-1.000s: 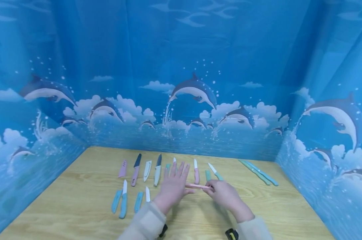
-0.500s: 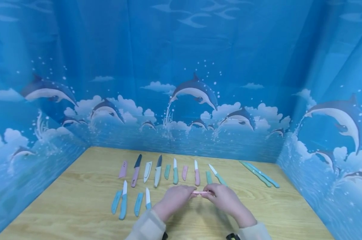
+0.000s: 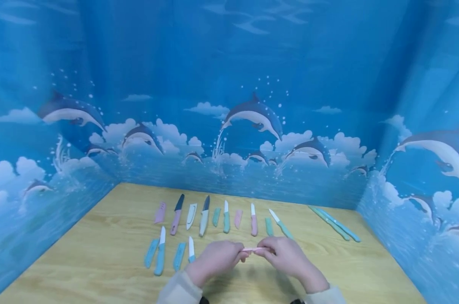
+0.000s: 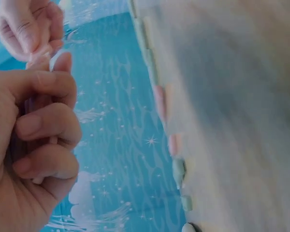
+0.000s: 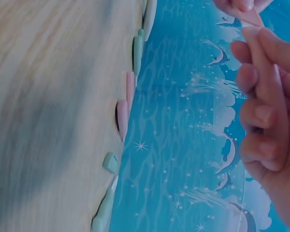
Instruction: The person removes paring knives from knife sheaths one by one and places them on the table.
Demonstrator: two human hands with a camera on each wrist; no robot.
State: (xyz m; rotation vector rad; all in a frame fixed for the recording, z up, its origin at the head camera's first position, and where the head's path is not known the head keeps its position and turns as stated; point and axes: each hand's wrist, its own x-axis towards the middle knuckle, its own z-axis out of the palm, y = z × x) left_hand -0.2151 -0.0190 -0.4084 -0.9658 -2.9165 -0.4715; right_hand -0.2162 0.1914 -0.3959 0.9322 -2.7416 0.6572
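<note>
- While knives line the counter (image 3: 100, 253) mid-frame, I see my left hand (image 3: 214, 258) pinching a pink knife (image 3: 253, 249).
- My right hand (image 3: 286, 254) grips its handle end.

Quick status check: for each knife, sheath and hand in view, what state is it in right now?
Pink knife: held off the table between both hands.
Left hand: curled, gripping one end.
Right hand: curled, gripping the other end.
Pink sheath: lying loose, empty.
Pink-handled knife: lying flat, white blade bare.
Two teal knives: sheathed, side by side.
Dark-bladed knife: uncovered, lying flat.
</note>
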